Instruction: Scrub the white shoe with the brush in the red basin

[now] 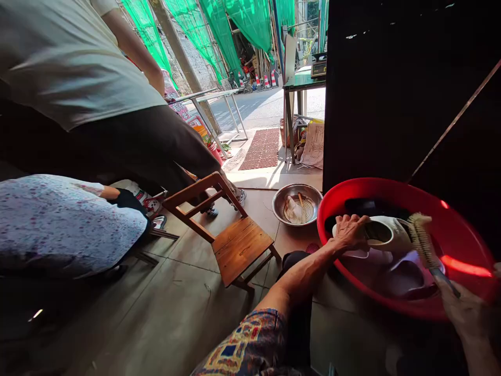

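My left hand [349, 234] is closed on the heel side of a white shoe [397, 236], held tilted over the big red basin [475, 237] with its opening showing. In my right hand [465, 308], at the basin's near right side, is the handle of a scrubbing brush [421, 241]. Its pale bristles are beside the shoe's right end; whether they touch it I cannot tell. Dark water lies in the basin below. A pale purple item [407, 271], perhaps another shoe, sits partly under the water, and dark shapes rest along the far wall.
Left of the basin stand a metal bowl [278, 208] holding a whitish lump and a stick, and a small wooden chair [242, 245]. Two people [78, 78] are at the left. A dark wall [391, 104] rises behind the basin. A table with a scale [319, 68] stands by the doorway.
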Tool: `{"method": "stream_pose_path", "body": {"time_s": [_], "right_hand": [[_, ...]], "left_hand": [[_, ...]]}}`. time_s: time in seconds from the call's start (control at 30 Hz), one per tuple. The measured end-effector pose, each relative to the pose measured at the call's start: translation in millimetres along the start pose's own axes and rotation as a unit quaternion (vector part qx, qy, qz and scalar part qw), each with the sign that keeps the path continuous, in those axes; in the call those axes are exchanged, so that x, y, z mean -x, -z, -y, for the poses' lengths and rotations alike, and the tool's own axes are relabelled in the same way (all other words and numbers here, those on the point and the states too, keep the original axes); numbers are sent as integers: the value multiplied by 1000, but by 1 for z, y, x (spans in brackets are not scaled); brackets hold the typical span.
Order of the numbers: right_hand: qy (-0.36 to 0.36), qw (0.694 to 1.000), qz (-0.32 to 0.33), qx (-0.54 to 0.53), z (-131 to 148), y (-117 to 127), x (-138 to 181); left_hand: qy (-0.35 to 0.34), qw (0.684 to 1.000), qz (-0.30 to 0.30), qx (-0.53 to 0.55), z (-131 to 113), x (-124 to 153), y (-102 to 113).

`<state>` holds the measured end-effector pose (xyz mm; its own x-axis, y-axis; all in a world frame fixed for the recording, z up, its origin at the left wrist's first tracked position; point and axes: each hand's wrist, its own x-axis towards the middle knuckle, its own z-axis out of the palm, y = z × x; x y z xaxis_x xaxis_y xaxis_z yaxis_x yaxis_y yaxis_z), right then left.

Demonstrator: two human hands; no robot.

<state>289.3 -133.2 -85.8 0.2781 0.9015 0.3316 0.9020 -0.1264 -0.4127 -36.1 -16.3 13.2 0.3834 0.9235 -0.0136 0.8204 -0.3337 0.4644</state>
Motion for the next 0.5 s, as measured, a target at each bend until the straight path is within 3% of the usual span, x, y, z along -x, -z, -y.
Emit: {"method": "stream_pose_path", "body": {"time_s": [0.17,0.23,0.33,0.5], "right_hand": [[-13,996,7,-85,45,15,2],[-58,997,24,-55,56,16,-1],[-117,992,43,4,56,15,-7],[-71,995,61,-25,54,12,-8]], "left_hand": [[-46,996,-21,-73,-1,1,-3],[-53,994,-30,-88,-1,-1,-4],[-50,993,-26,-102,-2,-4,-5],[-96,986,-34,-135,-4,-1,-7]]}}
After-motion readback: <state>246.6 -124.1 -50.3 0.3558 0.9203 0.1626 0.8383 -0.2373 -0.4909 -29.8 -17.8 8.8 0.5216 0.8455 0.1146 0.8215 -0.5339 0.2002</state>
